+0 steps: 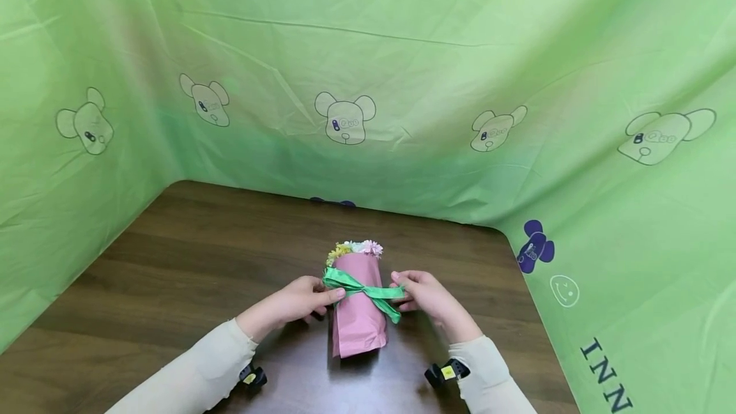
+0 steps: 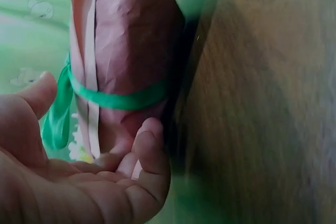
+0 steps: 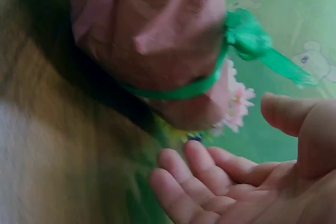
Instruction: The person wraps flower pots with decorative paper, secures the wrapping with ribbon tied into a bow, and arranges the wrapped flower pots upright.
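Note:
A small bouquet wrapped in pink paper (image 1: 360, 324) lies on the table, its yellow, white and pink flowers (image 1: 368, 248) showing at the far end. A green ribbon (image 1: 381, 292) circles the wrap and is tied in a bow on top. At the left side of the bouquet is my left hand (image 1: 301, 299), thumb by the ribbon loop and fingertips against the paper in the left wrist view. My right hand (image 1: 425, 296) is beside the ribbon's right end, its thumb and fingers apart with nothing between them in the right wrist view.
The brown wooden table (image 1: 230, 235) is enclosed at the back and sides by green cloth (image 1: 402, 165) printed with bear faces. A black wrist strap (image 1: 253, 375) shows at the left cuff and another strap (image 1: 448, 372) at the right.

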The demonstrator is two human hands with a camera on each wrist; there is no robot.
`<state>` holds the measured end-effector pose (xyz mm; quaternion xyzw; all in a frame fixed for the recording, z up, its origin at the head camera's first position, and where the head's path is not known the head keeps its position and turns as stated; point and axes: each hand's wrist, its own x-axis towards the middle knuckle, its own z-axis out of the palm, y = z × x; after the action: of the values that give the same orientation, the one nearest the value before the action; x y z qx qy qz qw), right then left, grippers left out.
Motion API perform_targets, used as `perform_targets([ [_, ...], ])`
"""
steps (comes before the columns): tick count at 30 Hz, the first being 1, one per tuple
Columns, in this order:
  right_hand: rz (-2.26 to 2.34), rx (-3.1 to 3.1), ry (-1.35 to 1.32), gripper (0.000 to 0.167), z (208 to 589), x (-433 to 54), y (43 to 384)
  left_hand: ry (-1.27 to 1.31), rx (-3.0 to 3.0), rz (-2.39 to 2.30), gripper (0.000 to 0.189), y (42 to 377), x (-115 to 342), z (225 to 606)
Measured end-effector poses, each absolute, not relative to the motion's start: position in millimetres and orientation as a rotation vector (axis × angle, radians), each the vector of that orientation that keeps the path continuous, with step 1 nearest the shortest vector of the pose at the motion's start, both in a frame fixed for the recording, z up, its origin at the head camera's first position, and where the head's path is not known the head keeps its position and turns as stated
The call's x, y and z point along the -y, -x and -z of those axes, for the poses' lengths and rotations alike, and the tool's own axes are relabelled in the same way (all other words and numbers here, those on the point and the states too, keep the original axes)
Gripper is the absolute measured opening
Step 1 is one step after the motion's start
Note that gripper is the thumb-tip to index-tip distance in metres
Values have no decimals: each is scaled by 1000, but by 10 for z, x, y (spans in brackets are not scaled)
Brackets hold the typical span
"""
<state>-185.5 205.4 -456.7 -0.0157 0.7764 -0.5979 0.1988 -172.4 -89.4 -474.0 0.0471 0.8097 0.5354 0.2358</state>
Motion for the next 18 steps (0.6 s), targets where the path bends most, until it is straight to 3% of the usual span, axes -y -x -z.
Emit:
perform_targets([
  [8,1611,-1959,56,35,4707,-1898,1848,-76,-2192,-1441,57,1723,821,4782],
  [18,1634,-1912,58,36,4725,-1843,1846,-74,-2028,-1548,51,1772,757,4843],
])
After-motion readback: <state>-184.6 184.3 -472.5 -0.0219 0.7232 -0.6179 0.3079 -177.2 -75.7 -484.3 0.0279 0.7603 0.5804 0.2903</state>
